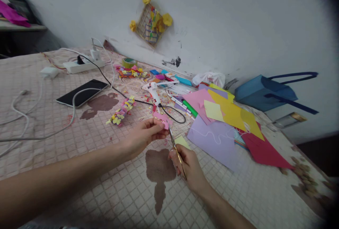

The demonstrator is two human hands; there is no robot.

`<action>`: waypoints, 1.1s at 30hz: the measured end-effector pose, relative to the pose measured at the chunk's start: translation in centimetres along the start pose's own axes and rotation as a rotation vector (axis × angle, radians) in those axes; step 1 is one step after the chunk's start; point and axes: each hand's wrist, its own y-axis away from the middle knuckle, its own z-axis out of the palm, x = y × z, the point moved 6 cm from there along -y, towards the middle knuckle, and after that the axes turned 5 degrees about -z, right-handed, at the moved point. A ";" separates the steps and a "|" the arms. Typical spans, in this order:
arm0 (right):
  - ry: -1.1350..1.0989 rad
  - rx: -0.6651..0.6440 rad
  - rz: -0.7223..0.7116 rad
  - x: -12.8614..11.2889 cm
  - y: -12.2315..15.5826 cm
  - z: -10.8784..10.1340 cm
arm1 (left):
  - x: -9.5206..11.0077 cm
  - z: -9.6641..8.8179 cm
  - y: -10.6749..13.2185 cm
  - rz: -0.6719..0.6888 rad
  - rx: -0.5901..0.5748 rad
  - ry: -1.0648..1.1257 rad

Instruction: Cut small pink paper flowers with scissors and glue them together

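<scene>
My left hand (pixel 150 130) pinches a small piece of pink paper (pixel 162 117) above the quilted cloth (pixel 119 179). In my right hand (pixel 186 162) is a pair of scissors (pixel 175 147) with gold-coloured handles. The blade tips meet the right edge of the pink paper; whether they are parted there I cannot make out. Just beyond both hands, a white glue gun (pixel 153 91) stands with its black cord running left. To the left lies a strip of yellow, purple and pink paper flowers (pixel 122 111).
Sheets of lilac paper (pixel 209 140), yellow paper (pixel 233 110) and red paper (pixel 261 147) overlap at right, beside a blue bag (pixel 263 93). A black tablet (pixel 82 93), power strip (pixel 83 65) and loose white cables occupy the left. Tape (pixel 129 62) lies near the wall.
</scene>
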 end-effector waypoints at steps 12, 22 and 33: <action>0.035 0.000 0.003 0.0 0.0 0.0 | 0.3 0.0 0.0 0.019 -0.006 -0.016; 0.010 -0.014 -0.003 0.0 0.0 0.2 | 0.5 -0.6 -0.4 0.025 0.030 -0.087; 0.018 0.010 -0.013 0.1 0.0 -0.1 | 0.1 -0.2 -0.1 -0.038 -0.010 -0.133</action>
